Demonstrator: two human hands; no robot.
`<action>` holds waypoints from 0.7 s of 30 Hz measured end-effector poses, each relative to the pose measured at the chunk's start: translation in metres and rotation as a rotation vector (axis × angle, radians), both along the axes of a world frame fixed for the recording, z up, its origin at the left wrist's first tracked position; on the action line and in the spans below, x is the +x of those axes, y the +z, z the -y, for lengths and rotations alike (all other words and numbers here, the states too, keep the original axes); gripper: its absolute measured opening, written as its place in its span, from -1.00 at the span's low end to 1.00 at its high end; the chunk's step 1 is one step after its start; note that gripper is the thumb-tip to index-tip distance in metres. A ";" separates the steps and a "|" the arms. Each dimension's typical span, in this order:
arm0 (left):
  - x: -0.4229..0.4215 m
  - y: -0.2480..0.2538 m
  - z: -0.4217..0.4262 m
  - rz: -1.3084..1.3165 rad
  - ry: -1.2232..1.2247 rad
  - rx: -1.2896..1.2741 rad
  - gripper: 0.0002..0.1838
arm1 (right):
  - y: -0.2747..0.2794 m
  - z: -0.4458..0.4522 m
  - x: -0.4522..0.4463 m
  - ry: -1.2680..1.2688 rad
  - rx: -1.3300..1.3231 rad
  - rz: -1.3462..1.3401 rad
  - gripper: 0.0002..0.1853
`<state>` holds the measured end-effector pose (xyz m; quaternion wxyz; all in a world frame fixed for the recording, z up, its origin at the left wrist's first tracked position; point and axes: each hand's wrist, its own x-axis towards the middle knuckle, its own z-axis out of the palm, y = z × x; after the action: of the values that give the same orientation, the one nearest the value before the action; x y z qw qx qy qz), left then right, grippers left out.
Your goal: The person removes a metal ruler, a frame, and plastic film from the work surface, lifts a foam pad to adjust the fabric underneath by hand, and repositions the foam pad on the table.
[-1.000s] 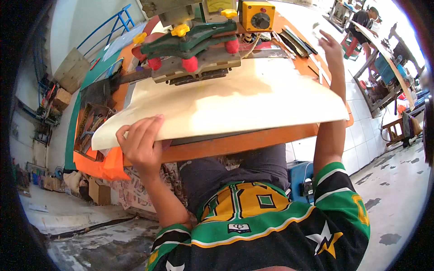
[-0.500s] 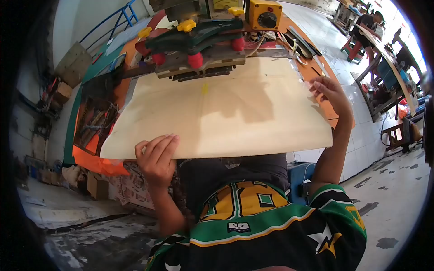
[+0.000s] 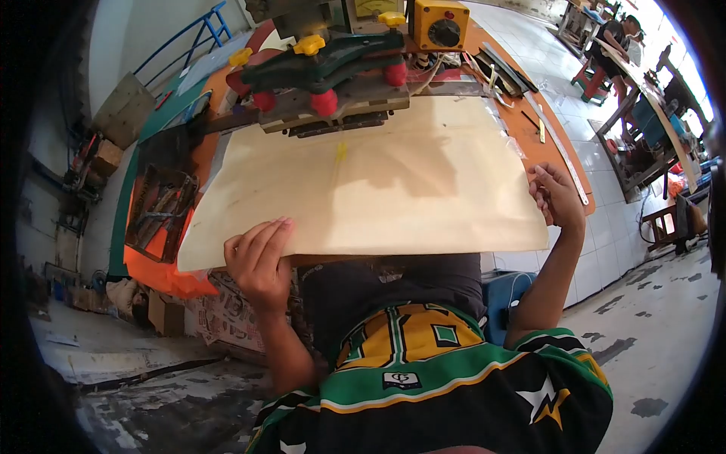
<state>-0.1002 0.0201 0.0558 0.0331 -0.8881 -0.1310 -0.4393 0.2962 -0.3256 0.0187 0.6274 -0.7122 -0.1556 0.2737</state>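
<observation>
A large cream sheet [image 3: 363,197] lies over the table under the head of a press machine [image 3: 325,79], its front edge overhanging towards my lap. A short yellow mark [image 3: 341,151] runs on it below the press. My left hand [image 3: 261,261] grips the sheet's front edge left of the middle, fingers on top and thumb hidden. My right hand [image 3: 558,198] is at the sheet's right edge with its fingers curled in. Whether those fingers pinch the edge or something small, I cannot make out.
A yellow control box [image 3: 441,26] with a black dial stands behind the press. On the left sits an open tool tray [image 3: 160,204] on orange material. A metal ruler [image 3: 561,147] lies along the table's right side. Two people [image 3: 616,41] are at a far bench.
My right hand has moved down along the sheet's right edge, its fingers curling more, uncovering the ruler. The sheet's front corners have shifted slightly inwards. My left hand keeps its grip.
</observation>
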 end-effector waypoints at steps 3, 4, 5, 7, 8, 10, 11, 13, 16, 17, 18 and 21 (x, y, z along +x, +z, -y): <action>0.005 0.008 -0.003 0.036 0.023 0.014 -0.70 | -0.012 -0.010 -0.007 -0.100 0.090 0.014 -0.72; 0.007 0.009 -0.005 0.058 0.036 -0.003 -0.67 | -0.016 -0.015 -0.011 -0.199 0.143 0.042 -0.72; 0.008 0.011 -0.006 0.080 0.049 -0.021 -0.64 | -0.046 0.000 0.001 -0.365 0.334 -0.051 -0.71; 0.012 0.017 -0.008 0.097 0.063 -0.020 -0.63 | -0.062 -0.003 0.009 -0.090 -0.017 0.398 -0.68; 0.014 0.020 -0.009 0.115 0.076 -0.019 -0.63 | -0.068 0.000 0.012 0.018 0.086 0.176 -0.66; 0.018 0.024 -0.012 0.126 0.087 0.001 -0.64 | -0.010 -0.037 -0.031 0.200 0.174 -0.122 -0.57; 0.020 0.026 -0.013 0.139 0.097 0.023 -0.65 | -0.007 -0.048 -0.041 0.294 0.281 -0.195 -0.50; 0.024 0.027 -0.015 0.156 0.100 0.025 -0.64 | -0.007 -0.069 -0.058 0.356 0.312 -0.268 -0.47; 0.025 0.029 -0.013 0.168 0.107 0.001 -0.64 | -0.012 -0.095 -0.082 0.583 0.344 -0.423 -0.42; 0.025 0.030 -0.013 0.163 0.111 -0.027 -0.64 | -0.012 -0.104 -0.092 0.749 0.343 -0.505 -0.41; 0.025 0.030 -0.013 0.162 0.111 -0.027 -0.64 | -0.012 -0.113 -0.107 0.749 0.344 -0.505 -0.41; 0.024 0.028 -0.015 0.169 0.104 0.027 -0.63 | -0.012 -0.137 -0.151 0.806 0.463 -0.691 -0.44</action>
<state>-0.0760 0.0349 0.0840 0.0568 -0.8395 -0.1732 -0.5119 0.1457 -0.1884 0.0063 0.6275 -0.3100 -0.2565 0.6666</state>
